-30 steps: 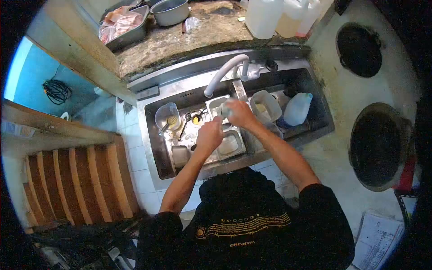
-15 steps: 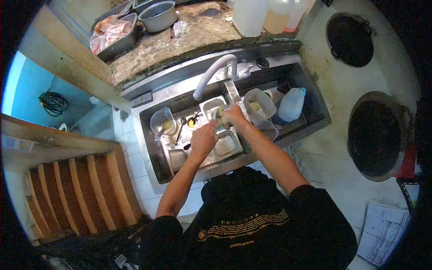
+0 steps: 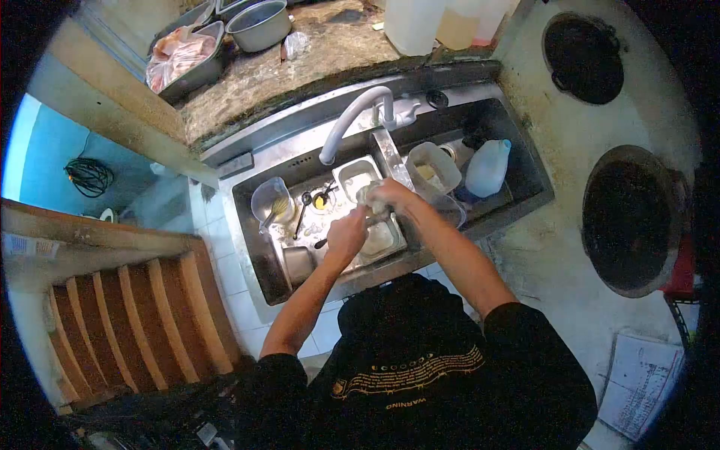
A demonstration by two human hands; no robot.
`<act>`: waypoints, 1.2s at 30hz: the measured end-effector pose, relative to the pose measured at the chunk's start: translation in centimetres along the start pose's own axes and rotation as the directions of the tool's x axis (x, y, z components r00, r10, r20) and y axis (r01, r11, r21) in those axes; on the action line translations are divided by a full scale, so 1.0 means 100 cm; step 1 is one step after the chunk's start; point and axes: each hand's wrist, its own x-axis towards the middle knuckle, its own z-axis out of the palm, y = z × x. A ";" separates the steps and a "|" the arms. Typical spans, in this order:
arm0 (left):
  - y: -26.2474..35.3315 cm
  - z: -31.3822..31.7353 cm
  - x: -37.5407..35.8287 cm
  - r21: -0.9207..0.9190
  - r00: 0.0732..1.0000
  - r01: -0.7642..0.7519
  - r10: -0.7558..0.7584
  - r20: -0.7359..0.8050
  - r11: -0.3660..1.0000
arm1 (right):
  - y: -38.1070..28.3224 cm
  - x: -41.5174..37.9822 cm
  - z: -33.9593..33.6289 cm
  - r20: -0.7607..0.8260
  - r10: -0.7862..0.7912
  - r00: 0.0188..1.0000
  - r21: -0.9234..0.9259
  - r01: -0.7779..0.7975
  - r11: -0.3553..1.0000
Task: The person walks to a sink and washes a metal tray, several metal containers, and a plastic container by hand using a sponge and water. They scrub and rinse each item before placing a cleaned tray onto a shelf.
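Note:
My left hand (image 3: 347, 234) is closed over the left basin of the steel sink (image 3: 247, 247), round something I cannot make out, with a dark handle-like end sticking out beside it. Touching or nearly touching it, my right hand (image 3: 388, 196) is closed on a pale, sponge-like thing (image 3: 370, 196). Metal pans with whitish water lie beneath: one (image 3: 355, 177) behind my hands, another (image 3: 381, 241) in front. To their left are a clear jug (image 3: 271, 202) with a brush in it, dark utensils (image 3: 302, 214) and a steel container (image 3: 297, 264).
A white curved faucet (image 3: 351, 120) arches over the left basin. The right basin holds a plastic tub (image 3: 433, 169) and a bluish bottle (image 3: 487, 169). Meat in a tray (image 3: 184, 60), a round pan (image 3: 259, 26) and large jugs (image 3: 412, 24) stand on the counter behind.
My hands have shifted slightly down and to the right, staying close together. The dark handle-like end now shows beside my left hand.

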 end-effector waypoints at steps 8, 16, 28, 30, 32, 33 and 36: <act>-0.049 0.035 0.017 -0.652 0.926 0.152 -0.338 -0.169 0.743 | -0.023 -0.029 0.000 -0.219 -0.254 0.942 0.601 0.336 0.725; 0.006 -0.028 0.038 -0.842 0.822 0.419 -0.251 0.510 -0.339 | -0.031 -0.027 0.051 -0.468 -0.650 0.598 -0.327 0.566 0.756; 0.025 -0.021 0.046 -0.976 0.948 0.175 -0.288 0.132 0.127 | -0.084 -0.080 0.074 -0.312 -0.802 0.510 -0.672 0.479 0.565; 0.032 -0.016 0.043 -0.973 0.925 0.190 -0.355 0.133 0.131 | -0.081 -0.081 0.071 -0.300 -0.783 0.545 -0.716 0.414 0.562; 0.022 -0.014 0.043 -0.933 0.954 0.205 -0.272 0.124 0.296 | -0.094 -0.081 0.065 -0.401 -0.597 0.695 -0.614 0.280 0.738; 0.015 -0.012 0.040 -0.904 0.965 0.210 -0.229 0.130 0.373 | -0.116 -0.083 0.057 -0.465 -0.378 0.800 -0.467 0.142 0.873; 0.000 -0.024 0.039 -0.869 0.959 0.284 -0.095 0.269 0.406 | -0.099 -0.054 0.014 -0.176 -0.091 0.980 0.087 0.107 0.990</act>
